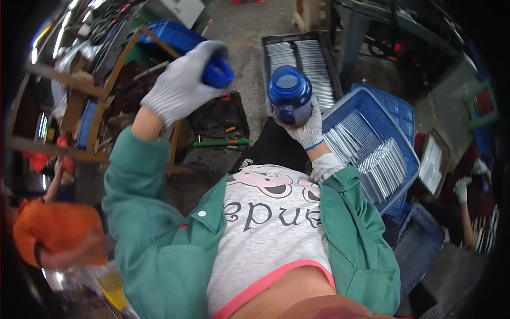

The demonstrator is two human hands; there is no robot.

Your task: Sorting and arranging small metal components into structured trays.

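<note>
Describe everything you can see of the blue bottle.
The blue bottle looks like glossy, see-through plastic, with a rounded body and a wide, round mouth with no lid on it. It is held up in front of the person, its mouth turned toward the camera. The gloved right hand grips its lower part, hiding the base. Whether anything is inside cannot be told.

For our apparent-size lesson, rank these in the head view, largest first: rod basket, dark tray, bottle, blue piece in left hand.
1. Rod basket
2. Dark tray
3. Bottle
4. Blue piece, partly hidden by the left hand

The last two look nearer the camera, so true sizes are unsure.
</note>
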